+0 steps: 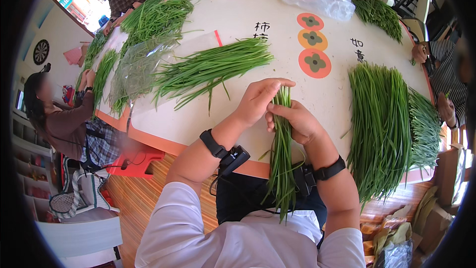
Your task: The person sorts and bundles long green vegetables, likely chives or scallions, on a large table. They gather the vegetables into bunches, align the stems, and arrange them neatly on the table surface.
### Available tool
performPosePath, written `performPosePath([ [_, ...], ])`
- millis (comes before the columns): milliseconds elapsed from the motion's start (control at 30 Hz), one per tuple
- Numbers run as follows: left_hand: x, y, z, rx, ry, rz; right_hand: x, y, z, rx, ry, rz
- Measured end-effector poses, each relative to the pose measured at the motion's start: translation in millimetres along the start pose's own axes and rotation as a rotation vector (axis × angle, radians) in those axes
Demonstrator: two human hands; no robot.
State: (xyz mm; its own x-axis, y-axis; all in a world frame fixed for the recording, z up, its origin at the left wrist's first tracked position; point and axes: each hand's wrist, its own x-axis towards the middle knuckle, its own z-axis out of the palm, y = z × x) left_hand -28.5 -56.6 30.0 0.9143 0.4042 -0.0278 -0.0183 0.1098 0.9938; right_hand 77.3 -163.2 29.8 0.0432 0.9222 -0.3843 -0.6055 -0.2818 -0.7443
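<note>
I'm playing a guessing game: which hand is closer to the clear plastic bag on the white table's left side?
Left. The left hand is right of the clear plastic bag; the right hand is farther right.

Through my remote feed, both forearms (pixel 198 161) reach over the surface's near edge (pixel 153 141). My left hand (pixel 258 101) holds its fingers stretched rightward, just beside my curled right hand (pixel 298 121), whose partly hidden fingers seem closed.
</note>
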Motion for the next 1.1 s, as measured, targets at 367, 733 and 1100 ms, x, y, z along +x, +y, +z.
performPosePath([
  [367, 51.5, -21.4, -49.8, 1.336, 0.596, 0.533, 12.7, -8.8, -31.4, 0.415, 0.138, -0.136],
  [733, 63.4, -28.9, -57.9, 1.478, 0.654, 0.42, 18.4, -6.6, -34.6, 0.383, 0.151, -0.136],
  [1100, 60.6, -26.2, -58.4, 1.381, 0.681, 0.682, 17.0, -7.1, -30.8, 0.295, 0.177, -0.152],
])
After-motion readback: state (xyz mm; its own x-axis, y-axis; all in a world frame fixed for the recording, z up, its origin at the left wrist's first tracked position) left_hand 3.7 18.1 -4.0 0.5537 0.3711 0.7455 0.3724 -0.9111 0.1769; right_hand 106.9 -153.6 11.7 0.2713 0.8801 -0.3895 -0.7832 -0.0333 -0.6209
